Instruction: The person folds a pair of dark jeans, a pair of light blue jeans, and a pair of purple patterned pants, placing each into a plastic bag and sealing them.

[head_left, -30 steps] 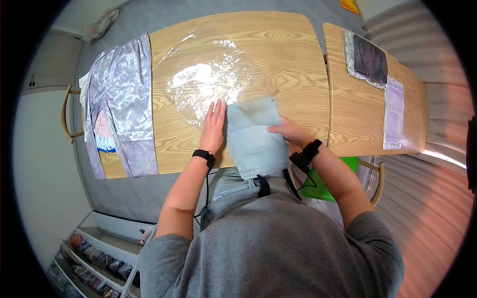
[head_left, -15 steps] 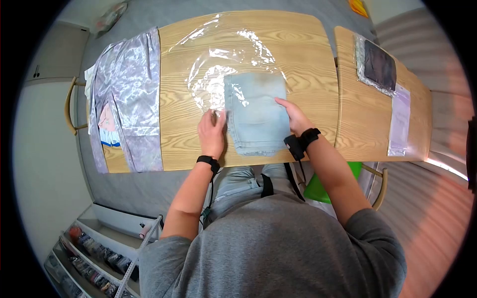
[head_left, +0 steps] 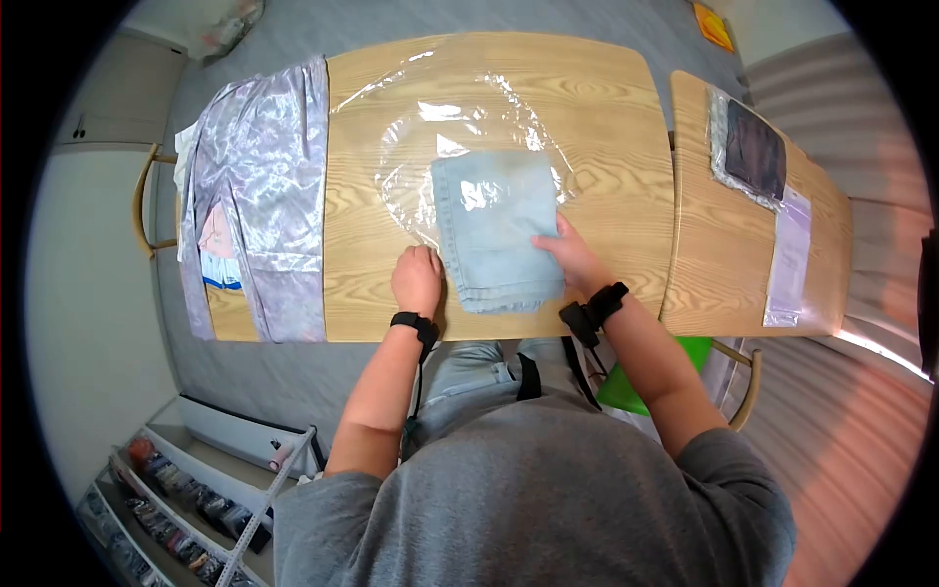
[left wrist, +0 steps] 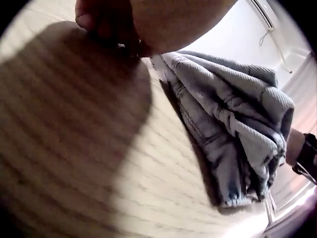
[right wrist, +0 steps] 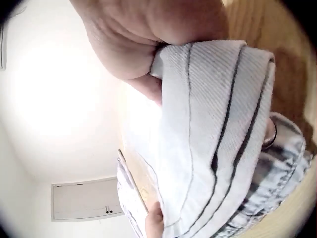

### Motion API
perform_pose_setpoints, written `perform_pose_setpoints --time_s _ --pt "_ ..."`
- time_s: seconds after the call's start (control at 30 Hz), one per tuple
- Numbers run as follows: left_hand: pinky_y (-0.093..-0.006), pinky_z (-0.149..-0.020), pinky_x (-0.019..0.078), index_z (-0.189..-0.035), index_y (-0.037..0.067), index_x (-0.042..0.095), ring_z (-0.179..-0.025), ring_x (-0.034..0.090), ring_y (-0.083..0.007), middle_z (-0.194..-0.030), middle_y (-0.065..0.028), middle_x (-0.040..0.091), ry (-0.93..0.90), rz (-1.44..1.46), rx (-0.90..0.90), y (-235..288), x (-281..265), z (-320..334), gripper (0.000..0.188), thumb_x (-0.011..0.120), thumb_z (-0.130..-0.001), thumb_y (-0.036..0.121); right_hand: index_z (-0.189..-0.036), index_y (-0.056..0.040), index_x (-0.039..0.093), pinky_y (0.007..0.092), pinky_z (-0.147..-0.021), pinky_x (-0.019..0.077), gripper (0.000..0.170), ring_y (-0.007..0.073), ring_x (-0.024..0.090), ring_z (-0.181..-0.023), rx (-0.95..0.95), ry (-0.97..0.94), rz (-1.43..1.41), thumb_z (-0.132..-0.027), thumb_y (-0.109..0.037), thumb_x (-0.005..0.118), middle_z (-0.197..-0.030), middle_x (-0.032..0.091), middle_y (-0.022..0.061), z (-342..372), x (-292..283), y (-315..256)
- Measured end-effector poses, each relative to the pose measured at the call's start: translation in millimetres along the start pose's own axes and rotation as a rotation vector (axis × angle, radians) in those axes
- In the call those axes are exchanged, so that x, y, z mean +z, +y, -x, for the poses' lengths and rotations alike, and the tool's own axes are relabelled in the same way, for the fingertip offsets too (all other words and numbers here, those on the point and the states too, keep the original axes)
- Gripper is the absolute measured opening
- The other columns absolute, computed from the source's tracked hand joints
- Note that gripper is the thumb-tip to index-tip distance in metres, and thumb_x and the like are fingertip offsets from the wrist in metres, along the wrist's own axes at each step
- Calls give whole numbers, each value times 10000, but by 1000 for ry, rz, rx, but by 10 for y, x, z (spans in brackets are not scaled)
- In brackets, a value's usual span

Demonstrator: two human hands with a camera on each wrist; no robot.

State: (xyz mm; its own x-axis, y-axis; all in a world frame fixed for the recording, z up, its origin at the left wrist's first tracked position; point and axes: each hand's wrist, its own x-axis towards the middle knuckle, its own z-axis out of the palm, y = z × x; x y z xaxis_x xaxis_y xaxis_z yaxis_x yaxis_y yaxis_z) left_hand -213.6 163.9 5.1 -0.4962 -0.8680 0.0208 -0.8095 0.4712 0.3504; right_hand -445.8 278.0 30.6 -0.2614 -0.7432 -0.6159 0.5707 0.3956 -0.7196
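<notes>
Folded light blue denim [head_left: 501, 235] lies near the table's front edge, its far part beneath or inside a clear plastic bag [head_left: 406, 147]. The right hand [head_left: 575, 256] grips the denim's right side, thumb on top; in the right wrist view the folded layers [right wrist: 213, 124] rest in that hand [right wrist: 153, 34]. At the denim's lower left, the left hand [head_left: 418, 282] has its fingers curled at the bag's near edge, which they seem to pinch. The left wrist view shows those curled fingers [left wrist: 106, 25] low over the table, beside the stacked denim folds [left wrist: 223, 119].
Shiny lavender trousers [head_left: 279, 186] hang over the table's left end, with a pink and white garment [head_left: 217, 245] under them. A second table [head_left: 734, 264] at the right bears a dark bagged garment [head_left: 753, 152] and a lavender packet [head_left: 790, 254]. A green seat [head_left: 626, 389] stands below.
The denim has moved away from the body and left, its far end now under or in the plastic. The left hand has drawn back toward the front edge, fingers curling from straight.
</notes>
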Motion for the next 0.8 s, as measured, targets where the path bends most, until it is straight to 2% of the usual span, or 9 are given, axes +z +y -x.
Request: perform_pose_setpoints --time_s 0.07,0.2,0.27,0.47,0.57,0.63,0.7,0.73,0.8 --pt "-424 -621 473 -743 48 547 -724 566 -325 -766 -137 565 5 -27 42 -4 -20 8 166 542 -850 175 -1297 -11 379 335 -891 451 494 206 540 -1030 -36 -53 -43 -824 25 516 -1166 536 121 -155 82 -80" --pt "-426 -649 472 -783 37 578 -761 568 -328 -782 -141 581 -24 32 14 31 -48 59 150 537 -842 169 -1276 -7 400 340 -867 469 454 211 552 -1008 -33 -6 -135 -836 53 490 -1153 544 123 -359 263 -231" --pt "-429 -658 469 -806 34 588 -767 569 -331 -796 -145 588 -89 40 2 48 -50 59 132 545 -826 157 -1264 -5 411 342 -857 475 431 214 559 -994 -42 33 -337 -845 67 480 -1148 549 122 -486 328 -229" --pt "-442 -641 459 -761 23 555 -751 562 -352 -786 -150 579 -50 120 -76 122 -46 71 138 551 -812 151 -1236 4 434 334 -840 481 394 211 571 -959 -175 230 -333 -851 74 477 -1118 568 117 -557 413 -2" --pt "-444 -615 452 -730 28 543 -715 558 -354 -767 -142 572 -19 172 -105 143 -116 88 157 549 -814 161 -1229 14 433 329 -836 476 390 197 560 -966 -222 228 -331 -846 68 492 -1111 571 112 -474 332 -50" --pt "-444 -597 444 -707 36 535 -684 553 -356 -748 -139 564 -25 212 -43 210 -185 77 179 543 -823 172 -1227 18 431 324 -836 473 389 189 556 -969 -244 238 -348 -846 63 499 -1113 570 109 -474 306 -30" --pt "-450 -594 432 -706 24 533 -678 543 -371 -745 -159 566 -20 239 -75 207 -117 89 206 530 -843 178 -1211 18 445 370 -891 440 386 247 553 -993 -287 288 -250 -832 44 518 -1111 573 131 -513 318 69" --pt "-456 -591 419 -705 13 532 -672 533 -387 -742 -179 567 -12 261 -107 195 -76 104 233 517 -863 184 -1211 18 445 370 -891 440 386 247 553 -993 -282 294 -244 -832 44 518 -1111 573 131 -512 314 129" --pt "-452 -596 424 -709 14 537 -683 537 -387 -743 -183 568 -8 262 -146 166 -21 124 240 507 -874 187 -1197 -1 463 407 -949 381 429 310 512 -1060 -658 680 683 -786 -19 586 -1154 548 157 -380 424 113"
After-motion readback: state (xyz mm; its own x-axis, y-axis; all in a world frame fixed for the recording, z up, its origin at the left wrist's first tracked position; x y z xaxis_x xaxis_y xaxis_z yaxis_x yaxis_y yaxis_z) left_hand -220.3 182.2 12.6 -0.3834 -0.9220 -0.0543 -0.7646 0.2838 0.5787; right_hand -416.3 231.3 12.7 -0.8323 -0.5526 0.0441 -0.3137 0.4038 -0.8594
